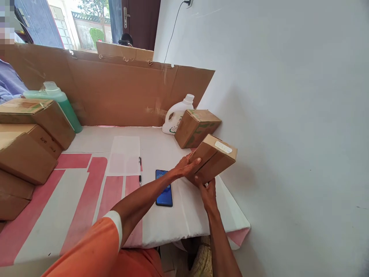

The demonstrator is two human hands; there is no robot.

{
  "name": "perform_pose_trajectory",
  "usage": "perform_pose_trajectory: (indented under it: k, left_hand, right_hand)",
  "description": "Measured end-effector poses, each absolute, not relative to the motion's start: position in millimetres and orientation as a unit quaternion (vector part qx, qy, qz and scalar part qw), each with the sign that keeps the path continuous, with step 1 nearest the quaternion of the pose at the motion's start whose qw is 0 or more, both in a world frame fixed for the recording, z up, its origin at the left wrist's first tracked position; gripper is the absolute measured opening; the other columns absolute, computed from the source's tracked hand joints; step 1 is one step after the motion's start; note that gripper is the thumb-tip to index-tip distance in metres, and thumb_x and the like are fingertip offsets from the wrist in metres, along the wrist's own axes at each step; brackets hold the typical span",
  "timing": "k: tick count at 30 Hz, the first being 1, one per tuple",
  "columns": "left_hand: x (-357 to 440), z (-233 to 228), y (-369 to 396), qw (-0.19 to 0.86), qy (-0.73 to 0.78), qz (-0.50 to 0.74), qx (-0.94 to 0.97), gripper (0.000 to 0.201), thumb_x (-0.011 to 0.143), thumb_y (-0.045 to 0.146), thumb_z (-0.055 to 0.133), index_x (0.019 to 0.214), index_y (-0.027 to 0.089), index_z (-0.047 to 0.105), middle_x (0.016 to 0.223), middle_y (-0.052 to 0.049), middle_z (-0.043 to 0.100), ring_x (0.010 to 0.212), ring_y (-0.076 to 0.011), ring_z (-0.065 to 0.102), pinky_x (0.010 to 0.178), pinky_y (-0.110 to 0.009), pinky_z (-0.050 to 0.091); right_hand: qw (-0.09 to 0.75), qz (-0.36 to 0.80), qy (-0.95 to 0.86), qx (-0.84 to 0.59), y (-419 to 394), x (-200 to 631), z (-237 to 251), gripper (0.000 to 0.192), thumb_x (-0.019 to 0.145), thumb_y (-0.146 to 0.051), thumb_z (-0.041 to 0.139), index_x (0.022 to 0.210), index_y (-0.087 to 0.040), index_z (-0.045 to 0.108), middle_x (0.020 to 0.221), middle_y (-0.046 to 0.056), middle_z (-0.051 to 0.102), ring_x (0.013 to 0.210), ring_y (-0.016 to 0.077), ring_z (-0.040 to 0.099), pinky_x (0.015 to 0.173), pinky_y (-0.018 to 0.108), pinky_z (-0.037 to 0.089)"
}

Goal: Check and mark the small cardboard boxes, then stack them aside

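Between my two hands is a small brown cardboard box (211,161), tilted, with a white label on its upper end. My left hand (186,165) lies along the box's left side, its thumb on the face turned to me. From below, my right hand (208,190) grips the lower edge; some of its fingers are hidden behind the box. Just behind it a second cardboard box (190,129) with green print rests on the table, in front of a white jug (174,117). A smartphone (165,196) with a lit screen lies partly under my left forearm.
A pen (140,172) and a white sheet of paper (123,154) lie on the cloth-covered table (152,227). Several cardboard boxes (25,154) are stacked at left, near a green liquid jug (67,109). A cardboard panel (115,90) stands along the back; a wall (288,154) bounds the right.
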State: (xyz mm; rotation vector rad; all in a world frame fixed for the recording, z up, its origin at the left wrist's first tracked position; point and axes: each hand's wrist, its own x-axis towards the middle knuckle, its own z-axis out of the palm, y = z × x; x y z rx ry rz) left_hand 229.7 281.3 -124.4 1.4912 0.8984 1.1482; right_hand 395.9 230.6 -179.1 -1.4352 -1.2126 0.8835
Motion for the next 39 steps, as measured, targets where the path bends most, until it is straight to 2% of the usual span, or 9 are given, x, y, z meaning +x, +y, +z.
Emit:
perform_pose_trajectory:
  k: [4,8,11,16,20,27,30,34,39]
  left_hand:
    - [187.2,-113.6,252.8,0.452,0.437,0.475,0.615,0.078,0.098,0.072,0.048,0.157,0.020,0.049,0.142,-0.019,0.061,0.137,-0.0371,0.054,0.119,-0.059,0.042]
    - [104.1,-95.5,191.7,0.349,0.477,0.518,0.618,0.069,0.102,0.068,0.044,0.155,0.023,0.047,0.140,-0.016,0.056,0.132,-0.0306,0.056,0.111,-0.050,0.048]
    - [42.5,-95.1,127.5,0.259,0.529,0.572,0.571,0.057,0.103,0.065,0.048,0.146,0.028,0.047,0.151,-0.013,0.051,0.138,-0.0292,0.052,0.114,-0.048,0.047]
    - [-18.2,-134.3,41.0,0.275,0.580,0.596,0.482,0.058,0.100,0.069,0.053,0.139,0.026,0.044,0.138,-0.015,0.061,0.113,-0.0260,0.067,0.094,-0.043,0.056]
    - [-30.2,-162.2,17.8,0.267,0.588,0.606,0.464,0.059,0.101,0.068,0.053,0.139,0.024,0.046,0.140,-0.017,0.063,0.128,-0.0289,0.064,0.107,-0.046,0.052]
    - [-23.9,-162.2,15.1,0.251,0.635,0.595,0.424,0.061,0.099,0.069,0.055,0.136,0.020,0.055,0.127,-0.014,0.070,0.117,-0.0297,0.068,0.100,-0.044,0.055]
    - [-20.2,-160.6,11.4,0.213,0.653,0.586,0.430,0.069,0.099,0.064,0.058,0.153,0.023,0.046,0.143,-0.015,0.061,0.129,-0.0308,0.062,0.107,-0.046,0.052]
    - [-14.4,-166.3,8.2,0.177,0.665,0.565,0.455,0.074,0.100,0.065,0.053,0.162,0.028,0.039,0.160,-0.016,0.045,0.148,-0.0325,0.047,0.121,-0.052,0.041]
    - [-20.8,-175.2,15.4,0.184,0.649,0.588,0.445,0.071,0.106,0.067,0.035,0.166,0.029,0.034,0.163,-0.016,0.043,0.146,-0.0306,0.050,0.120,-0.053,0.042]
  right_hand:
    - [0.499,0.333,-0.515,-0.612,219.2,368.2,-152.0,0.083,0.080,-0.081,0.065,0.135,-0.018,0.061,0.142,0.020,0.065,0.126,0.0387,0.063,0.101,0.053,0.053]
    - [0.493,0.404,-0.579,-0.509,200.5,315.5,-122.4,0.067,0.086,-0.073,0.069,0.127,-0.020,0.067,0.130,0.015,0.074,0.116,0.0341,0.068,0.100,0.048,0.054]
    - [0.468,0.502,-0.604,-0.405,176.9,251.5,-127.2,0.061,0.086,-0.071,0.071,0.123,-0.022,0.068,0.126,0.012,0.076,0.116,0.0323,0.069,0.101,0.045,0.055]
    - [0.382,0.615,-0.615,-0.313,132.9,166.0,-156.6,0.055,0.090,-0.067,0.070,0.122,-0.023,0.070,0.122,0.010,0.077,0.114,0.0317,0.071,0.098,0.045,0.058]
    - [0.367,0.625,-0.621,-0.298,121.9,149.4,-156.7,0.055,0.094,-0.060,0.069,0.138,-0.027,0.066,0.144,0.008,0.069,0.133,0.0320,0.063,0.113,0.048,0.051]
    - [0.315,0.649,-0.620,-0.309,126.1,154.4,-156.1,0.053,0.098,-0.065,0.061,0.134,-0.028,0.071,0.135,0.007,0.075,0.122,0.0320,0.069,0.106,0.047,0.054]
    - [0.282,0.663,-0.615,-0.321,121.7,151.5,-170.2,0.056,0.099,-0.070,0.055,0.129,-0.026,0.074,0.127,0.008,0.077,0.119,0.0320,0.070,0.105,0.050,0.054]
    - [0.321,0.551,-0.643,-0.424,119.0,146.8,-181.2,0.067,0.092,-0.080,0.055,0.120,-0.022,0.076,0.120,0.014,0.075,0.112,0.0341,0.069,0.103,0.053,0.054]
    - [0.355,0.546,-0.622,-0.434,120.6,158.3,-165.5,0.068,0.098,-0.078,0.045,0.125,-0.022,0.072,0.123,0.014,0.073,0.111,0.0329,0.068,0.093,0.048,0.057]
